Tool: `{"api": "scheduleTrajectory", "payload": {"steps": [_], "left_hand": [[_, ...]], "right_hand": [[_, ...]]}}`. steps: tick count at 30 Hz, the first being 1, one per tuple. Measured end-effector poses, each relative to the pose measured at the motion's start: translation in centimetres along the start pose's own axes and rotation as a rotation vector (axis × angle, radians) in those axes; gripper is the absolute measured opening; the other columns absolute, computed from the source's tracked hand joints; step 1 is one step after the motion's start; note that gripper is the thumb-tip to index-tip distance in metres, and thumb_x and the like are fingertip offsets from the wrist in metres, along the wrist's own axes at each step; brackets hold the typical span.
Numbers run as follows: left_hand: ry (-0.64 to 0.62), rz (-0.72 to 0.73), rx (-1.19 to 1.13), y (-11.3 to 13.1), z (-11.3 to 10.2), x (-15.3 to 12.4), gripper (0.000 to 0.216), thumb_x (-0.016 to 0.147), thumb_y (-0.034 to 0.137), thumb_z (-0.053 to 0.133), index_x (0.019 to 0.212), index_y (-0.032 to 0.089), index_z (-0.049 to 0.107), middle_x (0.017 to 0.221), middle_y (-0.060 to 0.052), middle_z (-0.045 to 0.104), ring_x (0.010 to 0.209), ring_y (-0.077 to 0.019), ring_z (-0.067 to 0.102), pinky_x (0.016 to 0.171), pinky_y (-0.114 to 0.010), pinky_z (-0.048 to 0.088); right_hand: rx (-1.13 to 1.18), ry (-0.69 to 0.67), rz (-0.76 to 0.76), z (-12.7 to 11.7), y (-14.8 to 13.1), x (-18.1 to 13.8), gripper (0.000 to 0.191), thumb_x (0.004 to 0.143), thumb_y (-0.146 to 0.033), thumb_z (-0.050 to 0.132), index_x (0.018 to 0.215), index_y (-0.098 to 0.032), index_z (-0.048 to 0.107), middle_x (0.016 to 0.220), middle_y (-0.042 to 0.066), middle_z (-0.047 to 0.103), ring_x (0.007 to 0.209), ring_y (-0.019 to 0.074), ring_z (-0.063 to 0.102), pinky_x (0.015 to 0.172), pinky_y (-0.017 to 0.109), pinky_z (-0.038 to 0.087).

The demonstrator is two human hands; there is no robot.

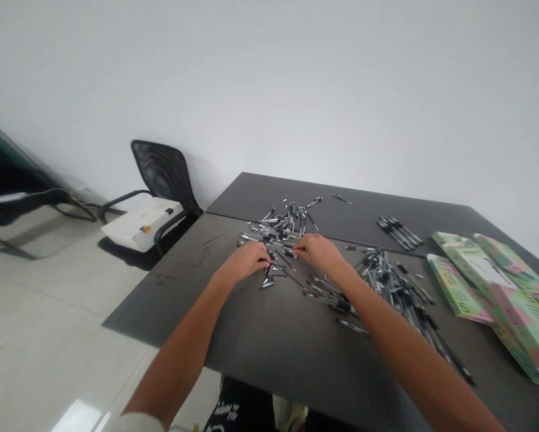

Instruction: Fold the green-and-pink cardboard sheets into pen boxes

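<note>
My left hand (pixel 247 260) is at the near left side of a loose pile of pen parts (pixel 276 231). Its fingers are pinched together, with something small and dark at their tips that I cannot make out. Across a narrow gap, my right hand (pixel 318 249) reaches in from the right with its fingertips pinched at the pile's edge; what they hold, if anything, is too small to name. Short silvery and black pieces (pixel 268 283) lie just below the left fingers. Under and beside my right forearm spreads a heap of black and clear pens (pixel 386 282).
A row of pens (pixel 399 233) lies farther back on the dark table (pixel 269 336). Green and pink boxes (pixel 498 288) lie along the right side. Beyond the table's left edge stands a black mesh chair (pixel 161 171) with a white box (pixel 141 223) on its seat.
</note>
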State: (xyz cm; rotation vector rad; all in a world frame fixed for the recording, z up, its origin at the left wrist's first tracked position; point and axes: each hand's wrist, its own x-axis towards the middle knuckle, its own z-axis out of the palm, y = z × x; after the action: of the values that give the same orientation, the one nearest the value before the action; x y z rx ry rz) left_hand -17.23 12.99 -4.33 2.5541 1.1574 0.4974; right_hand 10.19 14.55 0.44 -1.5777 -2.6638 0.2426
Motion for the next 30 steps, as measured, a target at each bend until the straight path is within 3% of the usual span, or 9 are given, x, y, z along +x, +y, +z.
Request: {"api": "scheduleTrajectory", "payload": {"steps": [18, 30], "left_hand": [[0.085, -0.042, -0.017, 1.0, -0.3, -0.2, 0.017, 0.106, 0.025, 0.065, 0.103, 0.021, 0.082, 0.109, -0.009, 0.077, 0.111, -0.027, 0.069, 0.099, -0.037, 0.054], [0.321, -0.05, -0.026, 1.1, -0.4, 0.5, 0.025, 0.113, 0.032, 0.054, 0.112, 0.019, 0.076, 0.114, -0.01, 0.08, 0.111, -0.0269, 0.069, 0.106, -0.042, 0.051]], "right_hand": [[-0.108, -0.053, 0.099, 0.8, 1.7, 2.4, 0.033, 0.106, -0.04, 0.07, 0.132, -0.02, 0.07, 0.136, 0.011, 0.071, 0.116, 0.0252, 0.072, 0.1, 0.048, 0.063], [-0.108, -0.068, 0.058, 1.2, 2.7, 3.5, 0.035, 0.106, -0.041, 0.07, 0.134, -0.02, 0.07, 0.138, 0.011, 0.071, 0.119, 0.0262, 0.071, 0.102, 0.05, 0.062]]}}
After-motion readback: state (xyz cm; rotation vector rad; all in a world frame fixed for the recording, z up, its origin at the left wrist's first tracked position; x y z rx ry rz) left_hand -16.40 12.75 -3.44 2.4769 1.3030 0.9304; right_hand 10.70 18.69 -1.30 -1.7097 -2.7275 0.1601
